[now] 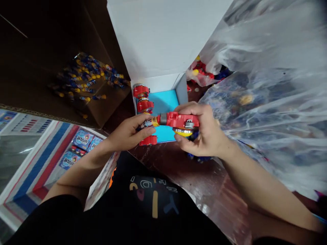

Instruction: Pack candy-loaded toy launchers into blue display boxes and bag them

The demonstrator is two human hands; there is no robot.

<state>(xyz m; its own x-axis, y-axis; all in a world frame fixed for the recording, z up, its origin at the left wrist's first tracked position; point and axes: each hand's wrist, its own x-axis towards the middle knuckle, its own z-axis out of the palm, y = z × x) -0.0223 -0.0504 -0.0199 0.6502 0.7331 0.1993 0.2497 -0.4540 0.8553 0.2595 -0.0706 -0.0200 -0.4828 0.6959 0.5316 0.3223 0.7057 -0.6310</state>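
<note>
Between the thumb and fingers of my left hand is a small printed bottle with a yellow end. My right hand grips a red plastic toy with a grey collar and a round silver-and-yellow part underneath. The bottle's yellow end meets the toy's collar end; whether they are joined I cannot tell. Both are held over a white box with a light-blue bottom. Several red toys line the box's left side, such as this one, partly covered by my left hand.
A deep cardboard box on the left holds several small yellow-capped bottles. Clear plastic bags with blue and red pieces fill the right. A striped box with blue packs stands lower left. The tabletop is dark red.
</note>
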